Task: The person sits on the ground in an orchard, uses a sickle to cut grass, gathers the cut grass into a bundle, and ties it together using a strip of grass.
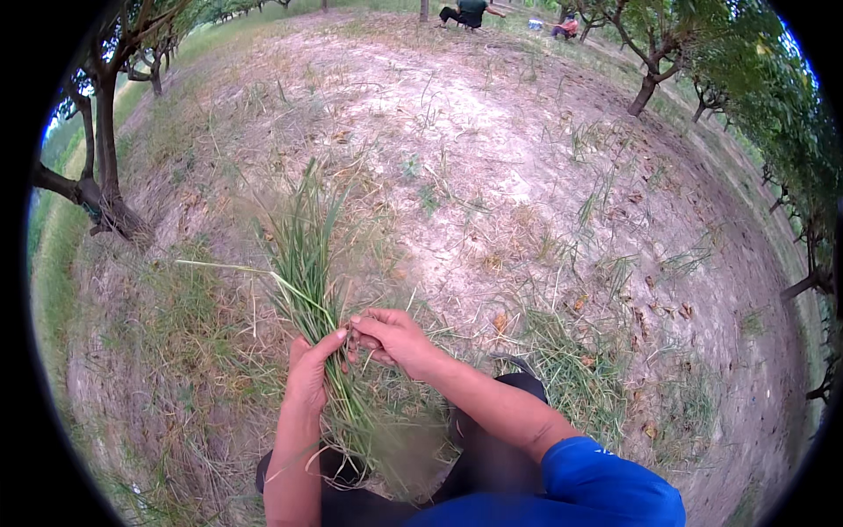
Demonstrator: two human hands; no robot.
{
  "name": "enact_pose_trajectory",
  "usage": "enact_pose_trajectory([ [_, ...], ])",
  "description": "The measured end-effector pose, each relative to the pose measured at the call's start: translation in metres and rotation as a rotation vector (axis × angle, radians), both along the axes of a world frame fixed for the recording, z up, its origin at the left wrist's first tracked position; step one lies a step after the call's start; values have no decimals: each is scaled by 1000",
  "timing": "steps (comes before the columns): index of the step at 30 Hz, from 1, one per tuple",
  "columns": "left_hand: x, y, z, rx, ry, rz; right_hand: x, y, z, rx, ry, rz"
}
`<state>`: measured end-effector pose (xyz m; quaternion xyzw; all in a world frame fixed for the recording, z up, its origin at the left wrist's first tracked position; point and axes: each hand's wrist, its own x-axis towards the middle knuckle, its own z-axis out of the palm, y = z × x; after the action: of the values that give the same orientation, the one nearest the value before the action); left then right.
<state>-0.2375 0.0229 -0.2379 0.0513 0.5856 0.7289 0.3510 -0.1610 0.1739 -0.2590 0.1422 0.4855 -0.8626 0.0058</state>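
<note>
A bundle of long green grass [306, 263] stands upright in front of me, its lower stems trailing down between my knees. My left hand [313, 369] is closed around the stems, thumb on top. One pale stalk lies across the bundle and juts out to the left. Just right of the stems, my right hand [382, 339] pinches thin strands between thumb and fingers, close to the left thumb. Whether those strands belong to the bundle I cannot tell.
Loose cut grass [573, 375] lies on the dry soil at my right. A forked tree trunk [105, 145] rises at left, another tree [642, 95] at upper right. Far off, one person [471, 13] in dark clothes and another person [566, 27] sit low, with a light-coloured container [535, 25] between them.
</note>
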Motion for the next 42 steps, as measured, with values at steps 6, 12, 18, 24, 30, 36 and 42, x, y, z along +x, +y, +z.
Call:
enact_pose_trajectory([
  [6, 1, -3, -6, -21, 7, -102, 1, 19, 5, -177, -33, -80],
  [12, 1, -3, -7, -115, 19, -129, 4, 60, 12, -295, 57, -372],
  [18, -2, -3, -14, -89, 14, -76, 9, 66, 10, -16, 113, -379],
  [24, -3, 1, -15, -7, 11, -56, 7, 26, 3, 857, 205, -64],
  [30, -6, -3, -16, -57, 30, -61, 7, 19, 0, 1054, 95, 83],
  [36, -7, -4, -12, 29, -70, -115, 3, 18, 0, 726, 124, -30],
  [42, -4, -5, -8, -13, 18, -178, 2, 23, 8, 201, -14, -72],
])
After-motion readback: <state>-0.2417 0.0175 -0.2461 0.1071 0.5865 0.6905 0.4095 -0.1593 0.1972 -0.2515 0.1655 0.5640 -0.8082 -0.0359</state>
